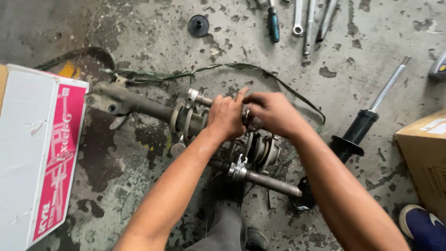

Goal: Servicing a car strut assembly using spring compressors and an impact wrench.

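A dirty old car strut (pixel 134 104) lies across a stained concrete floor, its coil spring squeezed by a spring compressor (pixel 260 179) with threaded rods. My left hand (pixel 226 116) is wrapped around the upper rod and spring at the middle of the strut. My right hand (pixel 274 111) grips the same spot from the right, fingertips touching the left hand's. What sits under the fingers is hidden.
A new black shock absorber (pixel 360 130) with a shiny rod lies to the right. A white and pink carton (pixel 37 153) sits at the left, a brown box (pixel 425 153) at the right. Wrenches and a screwdriver (pixel 273 23) lie at the top, near a black round cap (pixel 198 24). A green strap (pixel 186 74) loops behind the strut. A blue shoe (pixel 423 227) shows at the lower right.
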